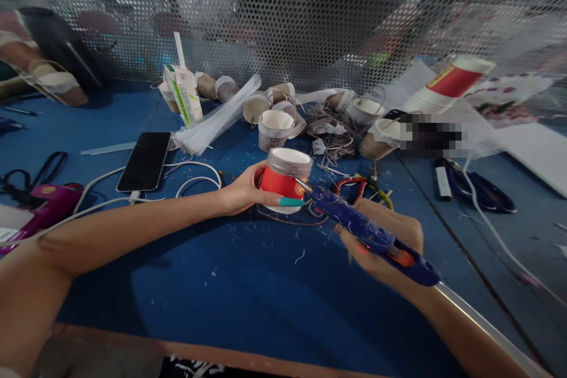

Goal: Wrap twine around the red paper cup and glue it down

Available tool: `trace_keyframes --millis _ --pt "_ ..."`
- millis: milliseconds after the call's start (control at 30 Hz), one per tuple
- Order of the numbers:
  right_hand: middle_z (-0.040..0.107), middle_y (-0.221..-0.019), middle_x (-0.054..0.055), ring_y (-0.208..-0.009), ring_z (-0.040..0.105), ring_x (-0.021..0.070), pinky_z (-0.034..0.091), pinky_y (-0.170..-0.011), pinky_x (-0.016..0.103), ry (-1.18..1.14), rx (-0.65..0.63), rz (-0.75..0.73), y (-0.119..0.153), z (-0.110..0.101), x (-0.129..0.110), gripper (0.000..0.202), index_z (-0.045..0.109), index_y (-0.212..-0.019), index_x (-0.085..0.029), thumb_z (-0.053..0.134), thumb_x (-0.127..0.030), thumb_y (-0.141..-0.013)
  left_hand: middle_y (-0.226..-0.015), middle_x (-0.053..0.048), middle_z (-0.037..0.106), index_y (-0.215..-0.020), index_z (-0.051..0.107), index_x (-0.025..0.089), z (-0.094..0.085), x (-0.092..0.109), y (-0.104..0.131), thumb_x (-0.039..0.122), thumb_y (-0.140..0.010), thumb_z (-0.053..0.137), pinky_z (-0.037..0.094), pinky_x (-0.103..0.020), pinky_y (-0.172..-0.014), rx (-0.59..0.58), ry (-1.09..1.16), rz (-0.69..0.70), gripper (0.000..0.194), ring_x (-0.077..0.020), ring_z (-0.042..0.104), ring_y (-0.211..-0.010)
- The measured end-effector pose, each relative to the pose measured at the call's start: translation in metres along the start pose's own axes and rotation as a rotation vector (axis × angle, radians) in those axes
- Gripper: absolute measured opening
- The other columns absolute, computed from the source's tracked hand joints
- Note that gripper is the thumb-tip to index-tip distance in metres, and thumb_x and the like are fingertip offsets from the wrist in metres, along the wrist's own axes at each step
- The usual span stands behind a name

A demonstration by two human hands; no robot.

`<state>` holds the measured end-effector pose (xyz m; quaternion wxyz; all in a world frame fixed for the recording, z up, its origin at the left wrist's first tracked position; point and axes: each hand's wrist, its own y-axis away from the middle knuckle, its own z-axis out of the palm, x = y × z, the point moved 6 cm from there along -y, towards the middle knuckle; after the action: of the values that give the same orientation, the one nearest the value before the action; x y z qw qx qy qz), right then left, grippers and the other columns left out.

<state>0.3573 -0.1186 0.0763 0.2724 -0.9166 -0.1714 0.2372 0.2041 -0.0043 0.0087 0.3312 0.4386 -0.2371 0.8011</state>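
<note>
My left hand (248,189) is wrapped round a red and white paper cup (277,180), its thumb with a long teal nail lying across the front. Grey twine (287,166) is wound round the cup just below its white rim. In my right hand (385,230) is a blue glue gun (354,218), with a clear glue stick (478,319) coming out of its back end. The gun's metal tip is at the twine's lower edge; whether it touches cannot be made out. A loose strand of twine lies on the table below the cup.
Behind the cup are several twine-wrapped cups (275,129), a heap of grey twine (330,130) and a bundle of clear glue sticks (221,118). A phone (145,160) with a white cable lies left. Scissors (478,186) lie right. A perforated metal panel (283,18) borders the back.
</note>
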Motion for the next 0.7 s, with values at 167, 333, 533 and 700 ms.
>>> trace_keyframes --millis 167,333,533,700 --pt "0.048 -0.055 -0.004 -0.043 0.046 0.0096 0.036 -0.041 0.026 0.017 0.024 -0.086 -0.0013 -0.0001 -0.0059 0.026 0.044 -0.062 -0.024 0.058 -0.014 -0.081 -0.088 -0.006 0.075 -0.098 0.068 0.016 0.0001 0.0002 0.0005 0.022 -0.047 0.092 0.054 -0.04 -0.086 0.0 -0.018 -0.011 0.057 -0.0225 0.071 -0.083" --pt "0.046 -0.054 -0.003 -0.043 0.046 0.01 0.036 -0.042 0.027 0.054 0.02 -0.102 -0.0025 -0.0004 -0.0075 0.027 0.041 -0.061 -0.024 0.055 -0.012 -0.081 -0.09 -0.006 0.075 -0.097 0.07 0.016 0.0022 0.0011 0.0012 0.022 -0.047 0.093 0.055 -0.037 -0.086 -0.013 0.005 -0.017 0.055 -0.0199 0.071 -0.084" --pt "0.044 -0.053 -0.004 -0.042 0.045 0.0096 0.034 -0.042 0.026 0.052 0.01 -0.093 -0.0022 -0.0024 -0.0087 0.028 0.039 -0.06 -0.024 0.054 -0.012 -0.08 -0.093 -0.006 0.076 -0.099 0.07 0.016 0.003 0.0024 0.0013 0.022 -0.05 0.092 0.055 -0.037 -0.088 -0.03 0.014 0.002 0.054 -0.0207 0.071 -0.086" --pt "0.043 -0.052 -0.004 -0.041 0.043 0.0095 0.033 -0.041 0.026 0.047 0.019 -0.081 -0.0037 -0.0016 -0.0097 0.028 0.037 -0.061 -0.024 0.051 -0.009 -0.079 -0.098 -0.008 0.075 -0.101 0.069 0.016 0.0016 0.0011 0.0025 0.022 -0.052 0.09 0.054 -0.04 -0.091 -0.04 0.017 -0.003 0.054 -0.0234 0.071 -0.091"
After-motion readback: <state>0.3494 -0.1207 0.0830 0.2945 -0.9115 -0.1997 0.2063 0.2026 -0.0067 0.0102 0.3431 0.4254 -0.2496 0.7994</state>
